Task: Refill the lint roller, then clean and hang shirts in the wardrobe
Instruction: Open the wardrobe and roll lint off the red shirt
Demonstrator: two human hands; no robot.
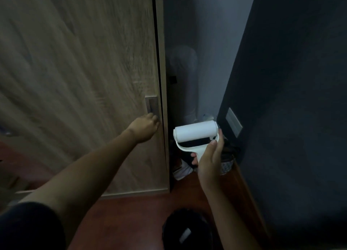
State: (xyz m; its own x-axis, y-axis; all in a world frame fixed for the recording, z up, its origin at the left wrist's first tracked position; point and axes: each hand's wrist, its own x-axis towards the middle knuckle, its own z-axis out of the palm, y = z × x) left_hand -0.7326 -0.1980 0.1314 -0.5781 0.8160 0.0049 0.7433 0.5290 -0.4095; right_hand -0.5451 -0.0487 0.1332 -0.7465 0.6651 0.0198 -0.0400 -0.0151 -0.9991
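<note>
A white lint roller point(196, 132) with a full white roll is held upright in my right hand point(209, 160), which grips its handle at centre right. My left hand point(145, 128) reaches out to the wooden wardrobe door point(78, 76), fingers curled at the door's right edge just below its recessed metal handle point(152, 104). The door is slid slightly aside, leaving a dark gap. Pale clothing point(185, 76) hangs dimly inside the gap. No shirt is in either hand.
A dark blue wall point(293, 99) with a light switch plate point(233, 122) stands at right. A black bin point(185, 229) sits on the reddish wood floor below. A patterned basket point(226, 165) and white items point(183, 171) lie low in the gap.
</note>
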